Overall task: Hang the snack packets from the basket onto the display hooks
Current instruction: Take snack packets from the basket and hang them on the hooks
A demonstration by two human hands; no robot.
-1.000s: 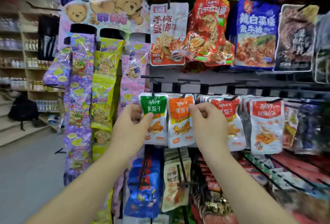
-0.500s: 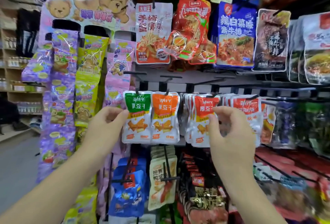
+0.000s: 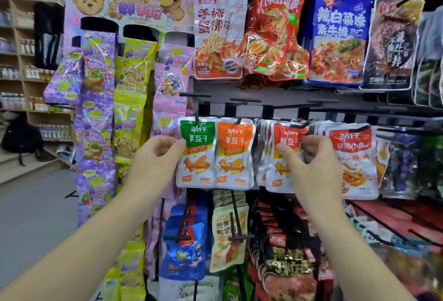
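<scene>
At mid-frame the left hand [image 3: 153,159] pinches the left edge of the green packet [image 3: 197,157] hanging on its hook [image 3: 197,116], while right of centre the right hand's [image 3: 314,169] curled fingers [image 3: 310,143] grip the red packet stack [image 3: 275,171].

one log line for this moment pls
left hand pinches green packet | right hand pinches red packet | both packets on hooks

Green-topped packet [image 3: 196,152], orange-topped packet [image 3: 235,154], red-topped packets [image 3: 285,157]
</scene>
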